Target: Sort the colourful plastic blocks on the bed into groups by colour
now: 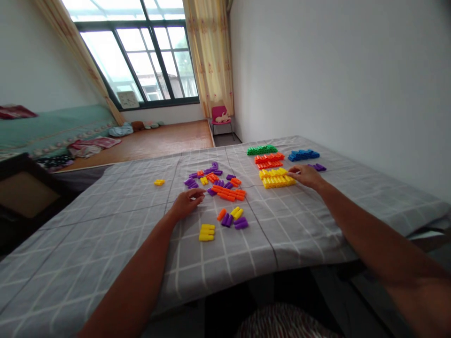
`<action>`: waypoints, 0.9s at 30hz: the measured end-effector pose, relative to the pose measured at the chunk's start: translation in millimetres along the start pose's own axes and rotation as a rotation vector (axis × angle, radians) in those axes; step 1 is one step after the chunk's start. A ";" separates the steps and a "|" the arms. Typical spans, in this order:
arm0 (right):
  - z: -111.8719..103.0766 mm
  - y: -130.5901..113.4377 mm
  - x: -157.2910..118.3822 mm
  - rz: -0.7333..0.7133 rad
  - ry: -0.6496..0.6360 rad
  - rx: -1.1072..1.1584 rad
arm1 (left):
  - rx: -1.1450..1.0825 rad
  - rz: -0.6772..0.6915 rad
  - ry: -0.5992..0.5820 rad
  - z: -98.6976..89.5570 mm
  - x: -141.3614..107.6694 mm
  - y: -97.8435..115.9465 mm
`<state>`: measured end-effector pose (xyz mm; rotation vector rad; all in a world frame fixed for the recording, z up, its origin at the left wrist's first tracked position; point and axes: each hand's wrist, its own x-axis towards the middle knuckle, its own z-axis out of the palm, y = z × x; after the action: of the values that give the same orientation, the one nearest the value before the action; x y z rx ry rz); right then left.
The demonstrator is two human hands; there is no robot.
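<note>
Small plastic tubes in several colours lie on a grey checked cloth. My right hand (306, 176) is at the right end of a stacked block of yellow tubes (277, 178), its fingertips pinched on a tube there. My left hand (189, 203) hovers low over the cloth, thumb and forefinger a little apart, the other fingers curled. Its fingertips point at a purple tube (211, 192) beside a row of orange tubes (229, 193). Behind them is a loose mix of purple, orange and yellow tubes (212, 177). Nearer me lie three yellow tubes (207, 232) and a small mixed group (232, 218).
Beyond the yellow block stand orange (269, 160) and green (262, 149) stacks. Blue (303, 155) and purple (318, 167) groups lie farther right, near the wall. A few yellow tubes (159, 182) sit apart at left. The table's front edge (225, 291) is close to me.
</note>
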<state>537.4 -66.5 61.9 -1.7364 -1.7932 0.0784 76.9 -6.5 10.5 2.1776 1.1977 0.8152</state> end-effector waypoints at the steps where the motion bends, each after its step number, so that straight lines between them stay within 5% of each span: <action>1: -0.5 -7.1 -0.1 -0.030 0.028 -0.004 | -0.001 0.006 0.013 -0.6 0.4 -0.4; 5: 17.3 -51.2 -2.2 -0.118 -0.006 0.028 | 0.030 0.019 0.110 -3.3 3.8 0.7; 7: 39.0 -88.0 -9.4 -0.234 -0.121 0.080 | 0.049 0.010 0.164 -5.4 4.6 1.0; 11: 87.0 -171.1 -34.2 -0.709 -0.510 0.208 | 0.067 -0.001 0.218 -10.5 2.2 -2.2; 15: 115.7 -221.6 -47.6 -0.894 -0.628 0.097 | 0.071 0.001 0.223 -12.0 -1.0 -5.3; 20: 122.4 -231.0 -35.9 -0.953 -0.765 0.149 | 0.091 0.002 0.179 -9.9 0.0 -6.4; 27: 99.2 -177.4 -6.0 -0.528 -0.578 0.279 | 0.100 0.000 0.170 -10.7 2.2 -12.6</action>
<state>334.2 -57.3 61.7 -1.0573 -2.4578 0.6262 63.2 3.0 9.7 2.2240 1.3465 0.9762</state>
